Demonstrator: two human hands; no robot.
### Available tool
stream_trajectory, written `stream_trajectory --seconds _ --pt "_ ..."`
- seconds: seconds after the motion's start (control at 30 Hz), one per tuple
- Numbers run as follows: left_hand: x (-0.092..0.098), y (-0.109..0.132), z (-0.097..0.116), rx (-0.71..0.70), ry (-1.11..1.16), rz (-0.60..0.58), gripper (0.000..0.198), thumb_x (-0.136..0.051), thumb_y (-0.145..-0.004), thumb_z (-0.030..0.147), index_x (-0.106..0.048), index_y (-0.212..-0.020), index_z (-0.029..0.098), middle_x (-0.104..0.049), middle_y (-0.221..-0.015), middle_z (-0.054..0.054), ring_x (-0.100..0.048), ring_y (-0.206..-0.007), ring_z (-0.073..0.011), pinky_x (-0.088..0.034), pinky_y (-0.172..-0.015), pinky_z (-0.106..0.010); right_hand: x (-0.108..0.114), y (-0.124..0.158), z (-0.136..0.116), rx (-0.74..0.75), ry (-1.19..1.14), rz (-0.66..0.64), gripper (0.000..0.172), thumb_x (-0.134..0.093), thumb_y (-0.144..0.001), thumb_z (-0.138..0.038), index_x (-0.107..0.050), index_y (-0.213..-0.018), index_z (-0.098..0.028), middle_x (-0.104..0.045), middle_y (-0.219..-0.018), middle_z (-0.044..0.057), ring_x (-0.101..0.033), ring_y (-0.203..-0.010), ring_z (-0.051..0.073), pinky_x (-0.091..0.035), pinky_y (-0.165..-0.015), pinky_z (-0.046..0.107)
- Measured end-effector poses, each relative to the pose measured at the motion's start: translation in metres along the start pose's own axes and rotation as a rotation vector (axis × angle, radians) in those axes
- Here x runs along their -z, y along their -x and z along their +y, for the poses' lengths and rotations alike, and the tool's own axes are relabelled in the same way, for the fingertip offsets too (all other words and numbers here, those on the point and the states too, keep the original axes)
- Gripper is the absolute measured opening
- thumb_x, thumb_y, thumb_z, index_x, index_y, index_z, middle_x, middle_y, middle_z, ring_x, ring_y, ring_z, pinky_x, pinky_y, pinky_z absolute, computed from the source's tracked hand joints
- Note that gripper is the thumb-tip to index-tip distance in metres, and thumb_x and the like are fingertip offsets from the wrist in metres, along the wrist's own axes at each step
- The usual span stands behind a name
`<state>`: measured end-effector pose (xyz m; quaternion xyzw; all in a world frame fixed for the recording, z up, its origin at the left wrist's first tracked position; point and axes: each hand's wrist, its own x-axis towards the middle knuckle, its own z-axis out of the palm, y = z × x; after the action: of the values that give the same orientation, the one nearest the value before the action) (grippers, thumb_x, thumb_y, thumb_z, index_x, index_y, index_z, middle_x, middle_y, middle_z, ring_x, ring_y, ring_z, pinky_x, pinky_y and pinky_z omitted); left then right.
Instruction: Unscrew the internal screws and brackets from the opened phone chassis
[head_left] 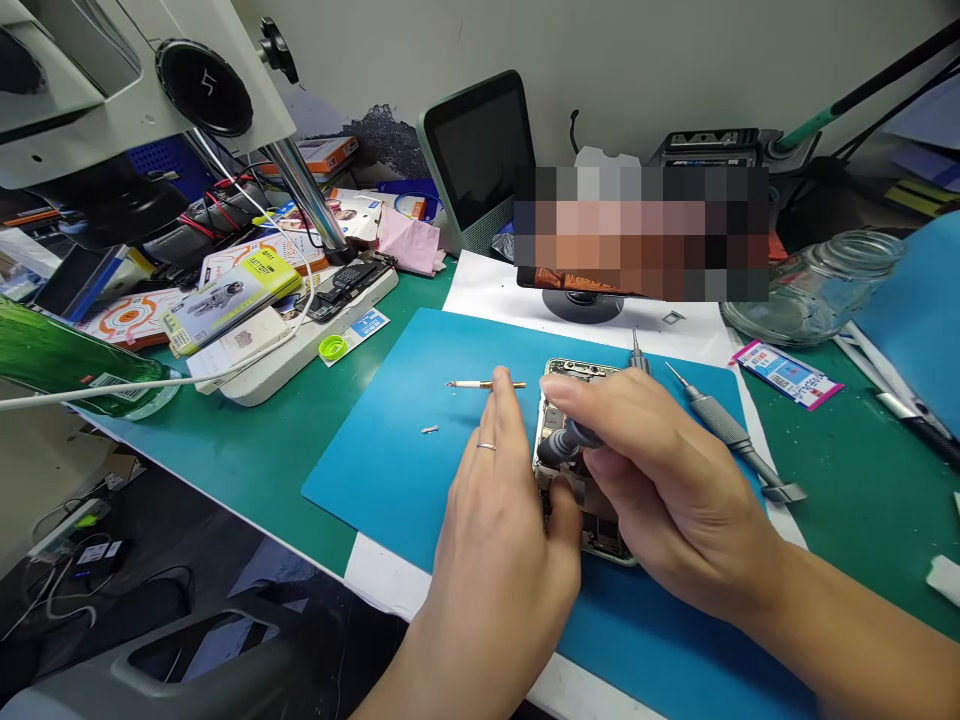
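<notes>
An opened phone (574, 385) with bare circuitry lies on a blue work mat (390, 440). My right hand (667, 480) is closed round a dark-handled screwdriver (562, 445), whose tip points down into the phone's middle. My left hand (499, 520) rests on the mat along the phone's left edge, fingers stretched out, thumb pressing the frame; a ring sits on one finger. Both hands hide most of the phone's lower half.
A second grey screwdriver (731, 435) lies right of the phone. A thin white-tipped tool (480, 384) and a tiny metal part (429, 430) lie on the mat. A microscope (112, 90), glass jar (825, 285), green bottle (67, 360) and small screen (476, 160) stand around.
</notes>
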<state>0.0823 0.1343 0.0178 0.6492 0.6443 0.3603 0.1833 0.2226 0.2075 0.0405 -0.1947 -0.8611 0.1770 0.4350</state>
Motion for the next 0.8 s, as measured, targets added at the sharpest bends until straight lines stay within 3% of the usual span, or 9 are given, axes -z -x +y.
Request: stream_trajectory --seconds 0.27,0.43,0.63,0.8 --pt "0.0008 -0.0019 -0.0023 -0.005 0.000 -0.008 0.085 -0.056 -0.097 0.016 -0.011 -0.168 0.021 -0.031 -0.172 -0.009 -0.035 -0.156 -0.0271 -0.045 -0.121 -0.044 -0.0014 -0.0001 -0.0013 -0.009 0.008 0.002 0.053 -0.043 -0.106 -0.012 -0.046 -0.154 -0.033 -0.072 -0.097 0.004 -0.066 -0.092 0.022 -0.054 -0.087 0.040" --pt "0.0028 -0.0037 0.0032 0.020 0.050 -0.021 0.080 -0.055 -0.097 0.015 -0.018 -0.167 0.022 -0.033 -0.171 -0.010 -0.037 -0.155 -0.0310 -0.044 -0.121 -0.048 -0.0031 -0.0008 -0.0014 -0.033 -0.058 0.004 0.059 -0.044 -0.104 -0.008 -0.044 -0.154 -0.038 -0.070 -0.136 0.003 -0.070 -0.106 0.020 -0.053 -0.103 0.043" --pt "0.0041 -0.0042 0.0046 0.035 0.085 -0.041 0.076 -0.056 -0.097 0.015 -0.025 -0.166 0.026 -0.039 -0.167 -0.011 -0.041 -0.153 -0.0337 -0.048 -0.117 -0.052 -0.0021 -0.0010 0.0012 -0.036 0.029 0.027 0.053 -0.053 -0.104 -0.015 -0.047 -0.152 -0.038 -0.076 -0.111 0.004 -0.069 -0.096 0.023 -0.057 -0.087 0.040" --pt "0.0043 -0.0029 0.0020 0.015 0.065 -0.030 0.079 -0.055 -0.098 0.015 -0.018 -0.168 0.023 -0.035 -0.169 -0.011 -0.039 -0.154 -0.0331 -0.046 -0.119 -0.052 -0.0022 0.0012 -0.0011 -0.023 -0.067 -0.014 0.059 -0.047 -0.103 -0.005 -0.043 -0.154 -0.033 -0.068 -0.141 0.004 -0.067 -0.119 0.019 -0.049 -0.109 0.041"
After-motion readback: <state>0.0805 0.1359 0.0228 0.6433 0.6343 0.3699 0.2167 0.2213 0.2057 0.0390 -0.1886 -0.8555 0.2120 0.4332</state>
